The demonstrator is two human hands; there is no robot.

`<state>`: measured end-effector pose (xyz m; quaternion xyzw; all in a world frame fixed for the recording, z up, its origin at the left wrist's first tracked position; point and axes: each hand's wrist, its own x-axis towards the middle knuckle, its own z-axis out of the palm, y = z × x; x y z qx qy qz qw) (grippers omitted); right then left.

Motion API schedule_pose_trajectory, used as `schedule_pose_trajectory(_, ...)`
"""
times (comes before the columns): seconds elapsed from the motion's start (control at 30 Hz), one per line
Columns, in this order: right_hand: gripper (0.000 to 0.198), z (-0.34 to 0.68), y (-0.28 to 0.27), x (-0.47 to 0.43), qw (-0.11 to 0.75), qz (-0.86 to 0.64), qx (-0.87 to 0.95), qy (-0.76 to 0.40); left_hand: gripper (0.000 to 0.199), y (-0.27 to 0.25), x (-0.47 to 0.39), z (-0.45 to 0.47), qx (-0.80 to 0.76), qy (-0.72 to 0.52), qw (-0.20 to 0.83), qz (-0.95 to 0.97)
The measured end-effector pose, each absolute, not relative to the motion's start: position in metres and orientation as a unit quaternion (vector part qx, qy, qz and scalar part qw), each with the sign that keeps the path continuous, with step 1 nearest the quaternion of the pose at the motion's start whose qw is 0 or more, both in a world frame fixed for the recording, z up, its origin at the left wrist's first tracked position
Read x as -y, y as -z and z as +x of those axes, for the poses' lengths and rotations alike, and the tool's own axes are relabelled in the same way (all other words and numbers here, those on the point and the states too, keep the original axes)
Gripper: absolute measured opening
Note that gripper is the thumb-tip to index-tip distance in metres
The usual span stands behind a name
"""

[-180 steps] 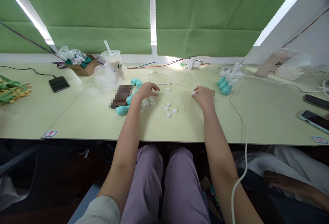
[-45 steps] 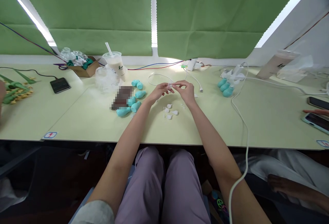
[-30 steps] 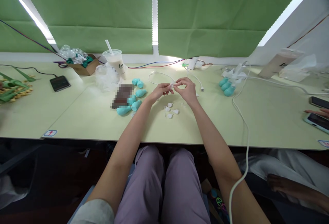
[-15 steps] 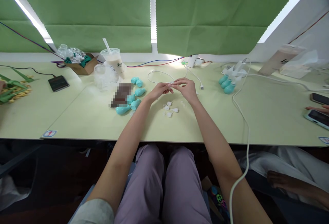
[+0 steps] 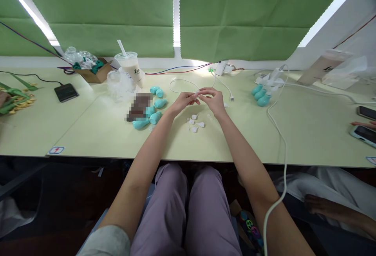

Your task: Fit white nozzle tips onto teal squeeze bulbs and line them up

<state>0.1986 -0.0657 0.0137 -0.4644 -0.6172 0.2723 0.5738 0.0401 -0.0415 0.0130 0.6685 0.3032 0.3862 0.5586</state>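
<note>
My left hand (image 5: 185, 101) and my right hand (image 5: 214, 100) meet over the table. Their fingertips are pinched round a small whitish plastic piece (image 5: 197, 92), mostly hidden by the fingers. Just below, several white teardrop-shaped plastic pieces (image 5: 201, 124) lie loose in a group. Some tiny clear bits (image 5: 209, 117) are beside them, nearer my right hand. To the left of my left hand are several teal bulb-shaped pieces (image 5: 160, 103), some lying against a dark, pixelated flat object (image 5: 140, 105).
A white cable (image 5: 276, 124) runs across the table and over my right forearm. Teal bulbs (image 5: 263, 99) with white tops stand at the right. Behind are a drink cup (image 5: 129, 68), a plastic bag (image 5: 117, 85) and a cardboard box (image 5: 96, 75). Another person's fingers touch a phone (image 5: 364, 133) at far right.
The view has shifted slightly. Both hands stay together on the small piece, with only a slight change in the fingers.
</note>
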Motion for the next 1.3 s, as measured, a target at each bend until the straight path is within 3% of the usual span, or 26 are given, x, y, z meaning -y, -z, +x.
schedule_pose_trajectory(0.1,0.019,0.199,-0.009,0.062,0.591,-0.435,0.602,-0.315,0.048,-0.015,0.044,0.043,-0.303,-0.389,0.554,0.671)
schedule_pose_trajectory(0.23,0.039,0.199,0.0,0.055,0.599,-0.438,0.563,-0.363,0.048,-0.016,0.046,0.048,-0.313,-0.403,0.533,0.674)
schedule_pose_trajectory(0.47,0.048,0.199,-0.006,0.061,0.544,-0.393,0.559,-0.486,0.046,-0.017,0.049,0.053,-0.298,-0.413,0.527,0.681)
schedule_pose_trajectory(0.6,0.057,0.199,-0.009,0.064,0.542,-0.369,0.567,-0.498,0.047,-0.015,0.047,0.053,-0.282,-0.414,0.515,0.696)
schedule_pose_trajectory(0.8,0.053,0.201,-0.003,0.061,0.56,-0.335,0.56,-0.511,0.05,-0.013,0.045,0.054,-0.303,-0.424,0.469,0.713)
schedule_pose_trajectory(1.07,0.053,0.209,-0.008,0.06,0.524,-0.343,0.571,-0.531,0.045,-0.012,0.044,0.049,-0.28,-0.397,0.599,0.637)
schedule_pose_trajectory(1.3,0.047,0.205,-0.005,0.06,0.547,-0.362,0.593,-0.467,0.039,-0.007,0.043,0.048,-0.263,-0.381,0.613,0.64)
